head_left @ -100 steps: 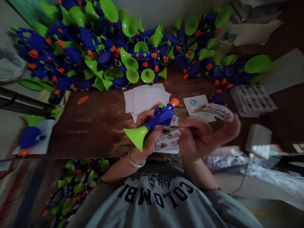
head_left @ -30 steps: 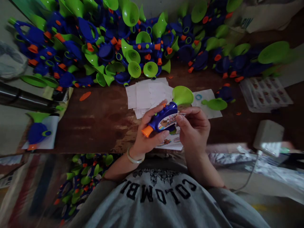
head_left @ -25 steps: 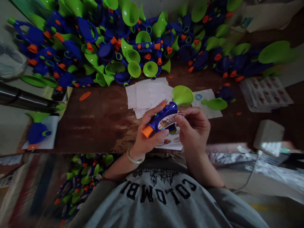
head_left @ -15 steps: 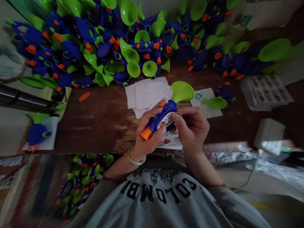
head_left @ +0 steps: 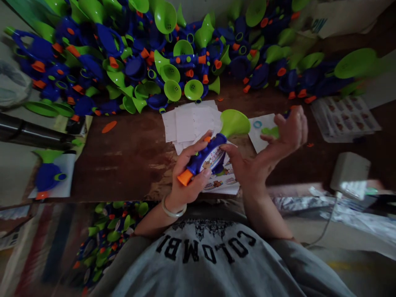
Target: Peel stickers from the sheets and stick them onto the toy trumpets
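A blue toy trumpet [head_left: 198, 161] with a green bell and an orange mouthpiece lies in the grip of my left hand [head_left: 182, 177], fingers behind it and thumb at its lower edge. An oval printed sticker [head_left: 213, 159] lies on its side. The thumb of my right hand [head_left: 262, 165] touches the sticker near the bell end, while the other fingers are spread away to the right. Under the trumpet is a sheet of printed stickers [head_left: 224, 183]. White papers [head_left: 190, 126] lie just beyond it.
Many blue and green toy trumpets [head_left: 182, 88] are heaped along the table's back. Sticker sheets [head_left: 346, 119] and a white box [head_left: 351, 175] with a cable are at right. One trumpet [head_left: 48, 175] rests at left. More trumpets [head_left: 113, 235] are below the table edge.
My right hand has opened, its fingers swinging up and right while the thumb stays on the trumpet. The sticker's raised edge now lies flatter. The trumpet has shifted slightly left.
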### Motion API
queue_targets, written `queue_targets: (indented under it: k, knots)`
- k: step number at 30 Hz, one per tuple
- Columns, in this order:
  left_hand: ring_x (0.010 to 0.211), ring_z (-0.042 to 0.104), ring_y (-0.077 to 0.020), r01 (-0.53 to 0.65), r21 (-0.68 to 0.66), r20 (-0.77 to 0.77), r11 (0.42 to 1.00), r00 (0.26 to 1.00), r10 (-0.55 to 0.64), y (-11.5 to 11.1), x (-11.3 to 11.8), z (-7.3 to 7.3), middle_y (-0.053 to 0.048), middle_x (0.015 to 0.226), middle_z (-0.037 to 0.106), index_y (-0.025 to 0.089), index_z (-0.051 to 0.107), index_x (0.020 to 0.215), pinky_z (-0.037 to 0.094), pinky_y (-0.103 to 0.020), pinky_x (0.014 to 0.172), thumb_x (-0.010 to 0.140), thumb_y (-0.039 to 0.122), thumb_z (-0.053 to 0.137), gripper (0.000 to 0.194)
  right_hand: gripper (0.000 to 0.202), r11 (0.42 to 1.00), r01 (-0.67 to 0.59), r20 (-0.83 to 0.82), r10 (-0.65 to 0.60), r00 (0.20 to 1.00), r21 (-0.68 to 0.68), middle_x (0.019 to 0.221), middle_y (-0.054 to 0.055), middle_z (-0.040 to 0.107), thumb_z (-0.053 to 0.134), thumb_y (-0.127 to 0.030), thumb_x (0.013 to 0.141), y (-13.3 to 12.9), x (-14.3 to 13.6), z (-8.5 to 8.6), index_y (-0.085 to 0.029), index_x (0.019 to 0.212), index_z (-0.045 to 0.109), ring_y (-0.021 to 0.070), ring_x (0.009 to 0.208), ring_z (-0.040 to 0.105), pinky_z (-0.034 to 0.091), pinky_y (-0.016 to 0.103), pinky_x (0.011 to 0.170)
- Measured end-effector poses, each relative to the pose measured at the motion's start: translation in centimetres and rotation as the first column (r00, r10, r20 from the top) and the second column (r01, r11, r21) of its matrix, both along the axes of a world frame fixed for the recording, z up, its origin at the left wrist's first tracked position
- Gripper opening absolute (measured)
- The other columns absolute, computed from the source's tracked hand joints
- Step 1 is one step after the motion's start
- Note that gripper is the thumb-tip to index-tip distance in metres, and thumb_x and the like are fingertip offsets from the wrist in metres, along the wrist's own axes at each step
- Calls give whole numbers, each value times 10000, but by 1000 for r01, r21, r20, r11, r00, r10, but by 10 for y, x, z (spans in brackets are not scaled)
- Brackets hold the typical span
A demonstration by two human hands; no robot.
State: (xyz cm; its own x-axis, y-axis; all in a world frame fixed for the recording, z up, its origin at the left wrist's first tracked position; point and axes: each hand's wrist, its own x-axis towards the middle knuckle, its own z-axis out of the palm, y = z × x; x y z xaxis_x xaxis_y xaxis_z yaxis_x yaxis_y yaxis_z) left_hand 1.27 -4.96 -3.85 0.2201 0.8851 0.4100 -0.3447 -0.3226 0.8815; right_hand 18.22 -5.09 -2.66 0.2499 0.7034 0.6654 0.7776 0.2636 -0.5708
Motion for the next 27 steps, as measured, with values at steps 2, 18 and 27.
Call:
queue_targets:
  k: [2, 18, 27]
  knots:
    - [1597, 500, -329, -78, 48, -57, 996, 995, 80, 1, -14, 2, -55, 1635, 602, 354, 615, 1465, 447, -594, 1322, 1020, 274, 692, 458, 923, 999, 36, 44, -36, 998, 8, 1685, 196, 353, 604, -731, 970, 7, 17, -6, -320, 1695, 207, 456, 1546, 420, 519, 650, 1109]
    - [1729, -39, -473, -310, 242, -920, 919, 227, 319, 11, -156, -52, -205, 1837, 203, 194, 530, 1602, 54, -736, 1375, 933, 511, 762, 776, 653, 723, -87, 47, 164, 985, -686, 1421, 204, 675, 786, -334, 873, 34, 55, -78, -202, 1466, 548, 435, 1361, 621, 501, 698, 1129]
    - [1637, 421, -411, 30, -573, -45, 819, 997, -68, 3, -33, -43, -154, 1727, 485, 288, 612, 1505, 417, -583, 1329, 658, 738, 940, 1013, 525, 925, -347, -631, 177, 755, -155, 1026, -27, 611, 776, -448, 904, 20, 43, -54, -380, 1337, 488, 149, 784, 629, 589, 291, 657]
